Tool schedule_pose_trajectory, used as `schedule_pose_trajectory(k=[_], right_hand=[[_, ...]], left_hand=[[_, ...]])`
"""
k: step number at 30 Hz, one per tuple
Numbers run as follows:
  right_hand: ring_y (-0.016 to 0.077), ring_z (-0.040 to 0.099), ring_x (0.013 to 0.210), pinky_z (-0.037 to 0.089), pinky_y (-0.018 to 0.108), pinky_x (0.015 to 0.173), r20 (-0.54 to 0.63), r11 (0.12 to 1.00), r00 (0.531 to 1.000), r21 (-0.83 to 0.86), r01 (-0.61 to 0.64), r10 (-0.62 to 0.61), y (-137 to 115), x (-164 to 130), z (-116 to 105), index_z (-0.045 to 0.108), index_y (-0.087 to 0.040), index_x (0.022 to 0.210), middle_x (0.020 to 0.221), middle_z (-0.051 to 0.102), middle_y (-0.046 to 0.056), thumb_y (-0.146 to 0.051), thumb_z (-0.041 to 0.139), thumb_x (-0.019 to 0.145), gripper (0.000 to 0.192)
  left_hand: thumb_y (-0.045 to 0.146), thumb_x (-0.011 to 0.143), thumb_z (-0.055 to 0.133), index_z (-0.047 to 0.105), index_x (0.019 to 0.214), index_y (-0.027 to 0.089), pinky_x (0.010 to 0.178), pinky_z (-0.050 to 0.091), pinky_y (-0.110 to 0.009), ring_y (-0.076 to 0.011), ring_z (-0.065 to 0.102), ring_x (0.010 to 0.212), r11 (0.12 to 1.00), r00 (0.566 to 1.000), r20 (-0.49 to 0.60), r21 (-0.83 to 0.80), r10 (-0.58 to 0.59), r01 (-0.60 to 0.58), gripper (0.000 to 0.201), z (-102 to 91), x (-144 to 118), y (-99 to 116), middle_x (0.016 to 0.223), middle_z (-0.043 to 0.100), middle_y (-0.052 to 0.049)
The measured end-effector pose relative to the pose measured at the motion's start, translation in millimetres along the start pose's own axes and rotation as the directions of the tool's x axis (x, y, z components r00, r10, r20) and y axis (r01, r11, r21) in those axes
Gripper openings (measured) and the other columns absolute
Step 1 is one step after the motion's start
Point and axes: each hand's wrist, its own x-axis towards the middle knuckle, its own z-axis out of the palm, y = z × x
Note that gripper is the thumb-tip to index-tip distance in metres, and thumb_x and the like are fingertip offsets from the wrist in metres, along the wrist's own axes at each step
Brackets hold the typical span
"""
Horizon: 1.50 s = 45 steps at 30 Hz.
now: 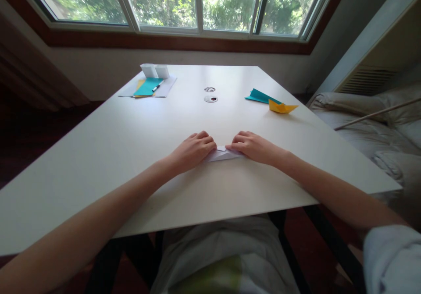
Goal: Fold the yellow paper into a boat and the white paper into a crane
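Observation:
A small folded piece of white paper (221,154) lies on the white table (131,154) in front of me. My left hand (192,150) presses on its left end with curled fingers. My right hand (253,146) presses on its right end the same way. The fingertips of both hands almost meet over the paper's middle, so most of the paper is hidden under them.
A folded teal paper (259,96) and a folded yellow paper boat (281,107) sit at the far right. At the far left lie paper sheets with a teal sheet (148,86), a pen (157,86) and two white folded shapes (154,70). Cable holes (210,98) mark the table's centre. A sofa (371,123) stands right.

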Motion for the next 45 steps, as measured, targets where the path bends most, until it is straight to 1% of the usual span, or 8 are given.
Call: schedule_pose_trajectory(k=[6,11,17,28,32,39,42,45], right_hand=[[0.0202,0.053,0.088,0.041,0.032,0.077,0.023,0.998,1.000,-0.058,-0.014,0.015,-3,2,-4,0.061,-0.021,0.114,0.095,0.063,0.009,-0.015,0.046,0.089,0.030],[0.0200,0.054,0.092,0.043,0.032,0.079,0.049,0.999,0.999,0.037,0.006,-0.008,2,0,-6,0.061,-0.020,0.114,0.100,0.064,0.009,-0.014,0.045,0.089,0.031],[0.0202,0.054,0.097,0.044,0.033,0.083,0.060,0.994,0.998,0.109,-0.012,0.005,7,-6,-12,0.063,-0.022,0.112,0.104,0.066,0.007,-0.014,0.045,0.089,0.030],[0.0195,0.057,0.098,0.044,0.035,0.085,0.086,0.985,0.996,0.171,-0.035,0.021,11,-12,-17,0.063,-0.023,0.112,0.112,0.064,0.006,-0.021,0.041,0.091,0.031],[0.0207,0.057,0.097,0.045,0.036,0.085,0.061,0.983,0.997,0.176,-0.051,0.041,11,-13,-15,0.062,-0.020,0.113,0.114,0.063,0.009,-0.030,0.042,0.091,0.031],[0.0205,0.054,0.104,0.044,0.037,0.090,-0.088,0.971,0.994,0.238,-0.036,0.058,7,-11,-15,0.052,-0.018,0.124,0.116,0.061,0.010,-0.033,0.040,0.093,0.037],[0.0216,0.053,0.105,0.043,0.038,0.090,-0.092,0.968,0.995,0.249,-0.007,0.030,0,-8,-12,0.049,-0.017,0.126,0.116,0.061,0.010,-0.037,0.044,0.090,0.041],[0.0222,0.053,0.104,0.043,0.040,0.090,-0.074,0.968,0.997,0.251,-0.001,0.020,-3,-6,-7,0.046,-0.019,0.129,0.117,0.060,0.010,-0.038,0.046,0.089,0.044]], left_hand=[[0.020,0.091,0.042,0.053,0.119,0.025,0.078,0.038,-0.031,-0.0208,0.048,0.095,0.990,0.998,0.035,0.132,0.053,-0.058,0.030,-0.5,1,6,0.100,0.061,-0.005],[0.018,0.089,0.046,0.058,0.111,0.024,0.076,0.036,-0.032,-0.0220,0.047,0.096,0.977,0.994,0.083,0.195,0.066,-0.081,0.026,-8.6,-1,5,0.095,0.061,-0.005],[0.013,0.086,0.048,0.063,0.100,0.024,0.075,0.035,-0.032,-0.0211,0.048,0.095,0.986,0.996,0.087,0.158,0.034,-0.048,0.024,-16.7,-6,2,0.091,0.063,-0.003],[0.019,0.087,0.047,0.067,0.090,0.025,0.074,0.035,-0.033,-0.0213,0.051,0.093,0.991,0.996,0.095,0.136,0.003,-0.016,0.021,-24.2,-11,-5,0.089,0.066,-0.003],[0.021,0.088,0.045,0.067,0.090,0.024,0.075,0.038,-0.033,-0.0209,0.053,0.092,0.998,0.998,0.060,0.069,-0.005,0.001,0.022,-22.2,-13,-10,0.091,0.067,-0.002],[0.024,0.089,0.043,0.060,0.108,0.017,0.087,0.044,-0.033,-0.0188,0.056,0.099,0.974,0.997,-0.071,-0.224,-0.022,0.005,0.026,-23.0,-11,-9,0.107,0.064,-0.007],[0.029,0.088,0.047,0.053,0.119,0.016,0.087,0.046,-0.034,-0.0203,0.056,0.103,0.955,0.998,-0.053,-0.296,-0.032,0.015,0.035,-21.7,-11,-2,0.113,0.062,-0.009],[0.030,0.084,0.053,0.053,0.120,0.017,0.084,0.048,-0.035,-0.0219,0.057,0.101,0.949,1.000,-0.007,-0.315,-0.023,0.019,0.039,-17.2,-11,3,0.111,0.063,-0.011]])
